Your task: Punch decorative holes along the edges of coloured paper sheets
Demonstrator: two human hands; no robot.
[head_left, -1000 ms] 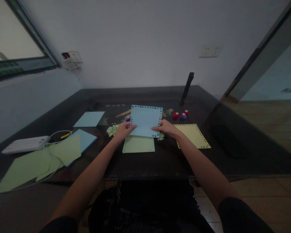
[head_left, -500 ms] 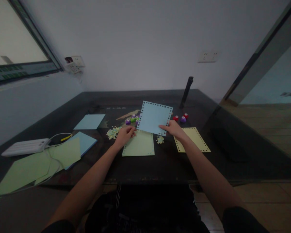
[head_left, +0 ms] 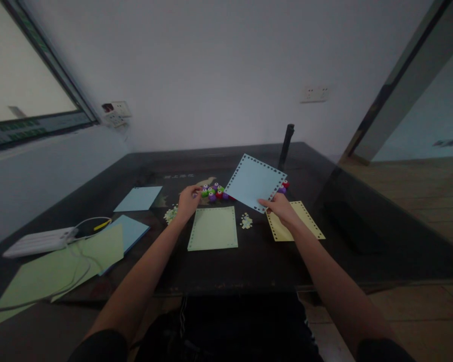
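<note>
— What's on the left?

— My left hand [head_left: 187, 200] hangs with loose fingers, holding nothing, at the cluster of small colored punches [head_left: 213, 191], just beyond the green punched sheet [head_left: 213, 228].

— And to the right?

— My right hand [head_left: 280, 208] pinches the near corner of the blue punched sheet [head_left: 255, 182], tilted above the dark table [head_left: 256, 251], over the yellow punched sheet [head_left: 298, 223].

Bare forearms, short dark sleeves near the upper arms, dark clothing with faint pale stripes at the lap.
</note>
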